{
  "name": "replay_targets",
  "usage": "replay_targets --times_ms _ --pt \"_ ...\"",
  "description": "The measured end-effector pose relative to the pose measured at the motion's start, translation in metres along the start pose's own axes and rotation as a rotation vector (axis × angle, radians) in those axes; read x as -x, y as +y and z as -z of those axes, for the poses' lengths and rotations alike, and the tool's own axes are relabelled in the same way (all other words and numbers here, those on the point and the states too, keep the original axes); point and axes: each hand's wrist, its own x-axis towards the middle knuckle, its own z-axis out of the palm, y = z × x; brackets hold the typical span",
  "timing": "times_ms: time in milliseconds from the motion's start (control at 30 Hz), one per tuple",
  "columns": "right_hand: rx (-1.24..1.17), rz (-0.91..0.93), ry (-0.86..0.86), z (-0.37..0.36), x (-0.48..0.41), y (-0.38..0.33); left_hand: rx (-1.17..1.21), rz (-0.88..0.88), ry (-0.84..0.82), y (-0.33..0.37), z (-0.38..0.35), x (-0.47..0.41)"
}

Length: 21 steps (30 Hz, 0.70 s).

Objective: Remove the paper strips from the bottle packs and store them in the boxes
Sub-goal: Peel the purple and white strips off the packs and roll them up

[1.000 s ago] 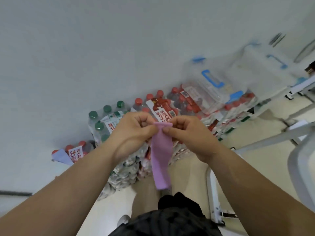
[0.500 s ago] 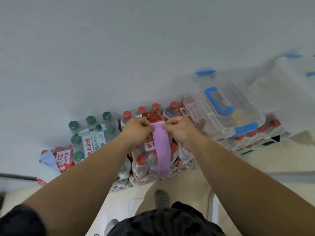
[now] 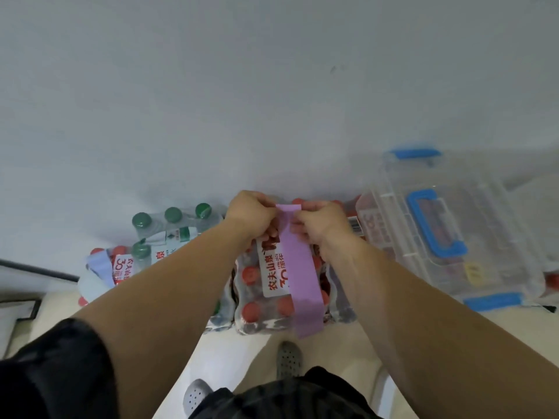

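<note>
At right, clear rigid plastic storage box (image 3: 484,207) with blue handle and latches. At centre, glossy shrink-wrapped pack of red-capped bottles (image 3: 257,285) by the wall. In front of it, flat matte purple paper strip (image 3: 299,267), hanging long and straight, top end pinched between curled fingers of left hand (image 3: 251,216) and right hand (image 3: 320,225)

Pale floor (image 3: 236,358); shrink-wrapped bottle packs (image 3: 251,276) stand on it along the wall (image 3: 272,101); two grey shoes (image 3: 289,358) nearby.
</note>
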Motion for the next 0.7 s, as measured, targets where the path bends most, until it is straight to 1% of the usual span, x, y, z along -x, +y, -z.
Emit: replay_targets --times_ms 100,200,333,400,533,600,700 --pt "-0.014 0.031 0.016 -0.003 -0.001 0.005 0.022 -0.021 0.015 -0.003 0.004 -0.001" --pt "0.098 0.194 0.05 -0.007 0.006 0.012 -0.023 -0.101 0.008 -0.012 0.017 0.01" --pt "0.224 0.314 0.029 -0.034 0.028 0.009 -0.077 -0.227 0.119 -0.041 0.056 0.03" --pt "0.274 0.379 -0.017 -0.063 0.041 0.001 -0.114 -0.259 0.187 -0.058 0.088 0.042" --pt "0.374 0.495 -0.21 -0.141 0.071 -0.016 -0.36 -0.33 0.35 -0.098 0.165 0.065" --pt "0.431 0.507 -0.299 -0.184 0.089 -0.019 -0.444 -0.3 0.389 -0.128 0.209 0.073" --pt "0.496 0.513 -0.338 -0.251 0.114 -0.019 -0.503 -0.233 0.407 -0.181 0.276 0.076"
